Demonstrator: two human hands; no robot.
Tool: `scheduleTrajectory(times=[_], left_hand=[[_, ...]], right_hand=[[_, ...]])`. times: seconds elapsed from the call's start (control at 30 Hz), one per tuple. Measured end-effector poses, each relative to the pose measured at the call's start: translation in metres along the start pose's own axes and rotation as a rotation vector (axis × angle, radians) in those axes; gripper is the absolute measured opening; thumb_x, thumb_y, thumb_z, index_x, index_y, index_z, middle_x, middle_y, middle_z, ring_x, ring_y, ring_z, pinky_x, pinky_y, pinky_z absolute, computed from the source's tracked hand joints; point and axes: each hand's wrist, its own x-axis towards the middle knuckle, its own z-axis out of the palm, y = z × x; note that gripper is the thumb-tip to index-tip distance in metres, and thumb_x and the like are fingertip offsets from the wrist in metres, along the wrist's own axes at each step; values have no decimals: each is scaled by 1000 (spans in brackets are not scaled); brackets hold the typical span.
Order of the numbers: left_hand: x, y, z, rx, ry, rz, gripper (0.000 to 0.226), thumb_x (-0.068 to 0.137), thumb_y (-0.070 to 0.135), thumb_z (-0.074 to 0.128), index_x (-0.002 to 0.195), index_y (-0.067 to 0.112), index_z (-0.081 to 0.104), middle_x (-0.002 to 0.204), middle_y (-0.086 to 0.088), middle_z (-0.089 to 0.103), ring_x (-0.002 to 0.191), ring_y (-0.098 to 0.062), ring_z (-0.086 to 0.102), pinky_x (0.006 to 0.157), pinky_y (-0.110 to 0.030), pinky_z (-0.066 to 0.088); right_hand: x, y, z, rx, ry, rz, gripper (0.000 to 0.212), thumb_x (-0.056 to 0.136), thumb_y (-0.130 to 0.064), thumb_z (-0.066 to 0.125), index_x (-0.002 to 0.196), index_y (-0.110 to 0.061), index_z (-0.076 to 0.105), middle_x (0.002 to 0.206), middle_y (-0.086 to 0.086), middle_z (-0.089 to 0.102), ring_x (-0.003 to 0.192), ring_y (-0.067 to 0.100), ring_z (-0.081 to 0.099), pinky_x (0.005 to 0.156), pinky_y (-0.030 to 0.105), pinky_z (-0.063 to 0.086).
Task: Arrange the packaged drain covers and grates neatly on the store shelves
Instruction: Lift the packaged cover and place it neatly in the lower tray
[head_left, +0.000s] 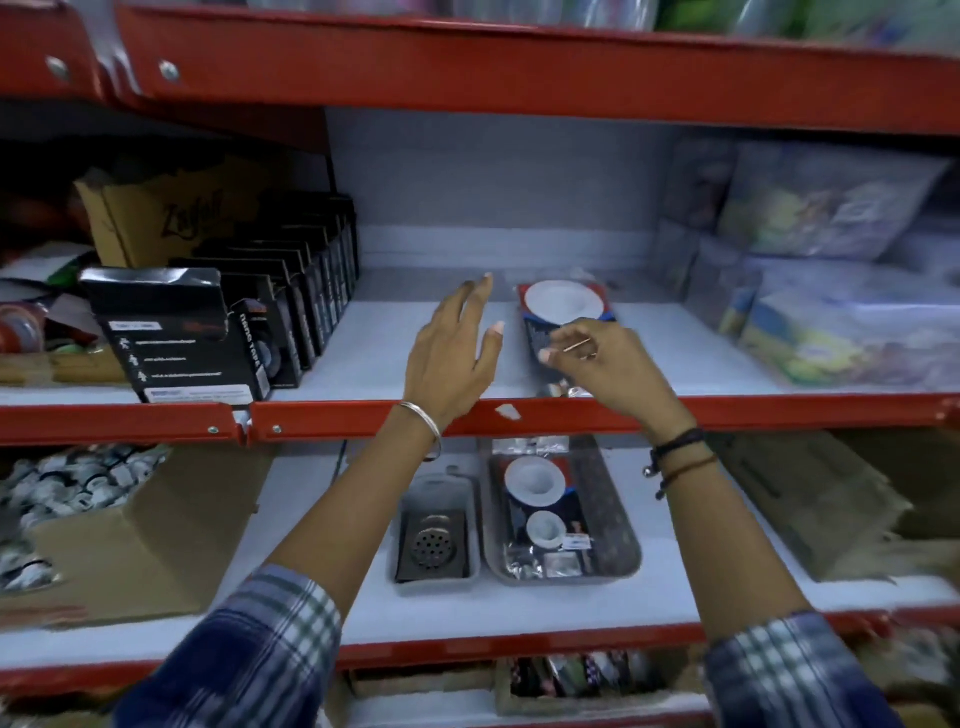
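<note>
Okay, left to right: your left hand (451, 353) hovers open, fingers spread, over bare middle shelf (374, 358), holding nothing. Just right of it lies the drain cover pack (558, 312), flat, long axis running front to back. Your right hand (608, 371) is nearer, fingertips pinched at the pack's near end, probably gripping its edge, but your hand hides the contact. Pack's front half is covered. Below, a grate pack (435, 540) and second cover pack (550, 514) sit side by side.
</note>
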Motion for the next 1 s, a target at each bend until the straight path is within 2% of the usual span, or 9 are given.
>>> scheduleTrajectory(times=[0.07, 0.17, 0.33, 0.47, 0.63, 0.73, 0.87, 0.93, 1.0], left_hand=[[12, 22, 15, 3, -38, 5, 54, 95, 33, 37, 145, 17, 23, 149, -11, 35, 135, -27, 36, 103, -43, 39], [26, 41, 43, 84, -146, -73, 54, 93, 36, 40, 141, 15, 27, 139, -15, 45, 124, -31, 47, 95, -45, 46], [31, 46, 74, 225, -372, -440, 44, 90, 36, 46, 117, 1, 51, 122, -22, 52, 115, -37, 48, 89, -44, 46], [35, 45, 87, 83, -322, -564, 38, 88, 32, 50, 102, -3, 57, 111, -25, 58, 109, -39, 51, 85, -41, 46], [46, 41, 85, -287, -231, -724, 26, 83, 16, 57, 61, 2, 55, 70, -19, 60, 69, -28, 54, 65, -27, 40], [50, 47, 75, -508, -127, -756, 38, 83, 11, 57, 48, 13, 40, 59, -11, 45, 61, -24, 43, 61, -28, 36], [30, 58, 59, -678, -91, -792, 32, 87, 10, 56, 59, 17, 41, 64, -9, 48, 55, -20, 44, 50, -22, 38], [7, 64, 48, -724, -72, -757, 24, 86, 8, 58, 66, 12, 44, 66, -11, 48, 49, -21, 42, 44, -21, 36], [-20, 68, 37, -775, -55, -751, 24, 85, 5, 59, 70, 13, 42, 68, -10, 47, 51, -20, 42, 45, -24, 36]], right_hand=[[15, 22, -15, -54, 40, 39, 32, 79, -33, 70, 102, -11, 67, 98, 6, 72, 89, 20, 66, 86, 38, 54], [36, 54, -30, -144, 55, 109, 36, 76, -38, 70, 103, -14, 66, 104, 7, 71, 96, 25, 65, 88, 39, 53], [54, 104, -32, -258, -13, 244, 52, 87, -35, 60, 126, -3, 49, 133, 18, 51, 116, 34, 53, 96, 42, 46], [63, 117, -31, -101, -75, 298, 35, 89, -34, 57, 97, 0, 60, 105, 17, 67, 89, 27, 61, 69, 27, 41], [69, 108, -33, 176, 72, 270, 12, 89, -20, 60, 93, -9, 57, 103, 16, 68, 87, 27, 64, 69, 27, 47], [65, 97, -41, 359, 135, 233, 24, 89, -21, 61, 108, -9, 53, 102, 19, 69, 85, 30, 68, 76, 39, 56], [39, 87, -44, 429, 142, 174, 21, 91, -21, 58, 108, -10, 54, 101, 22, 69, 78, 29, 68, 74, 40, 57], [12, 82, -43, 445, 124, 148, 3, 92, -17, 56, 94, -18, 58, 110, 17, 65, 78, 26, 67, 67, 31, 58], [-15, 80, -38, 507, 59, 178, 14, 92, -8, 53, 103, -16, 57, 110, 12, 65, 79, 21, 67, 64, 23, 56]])
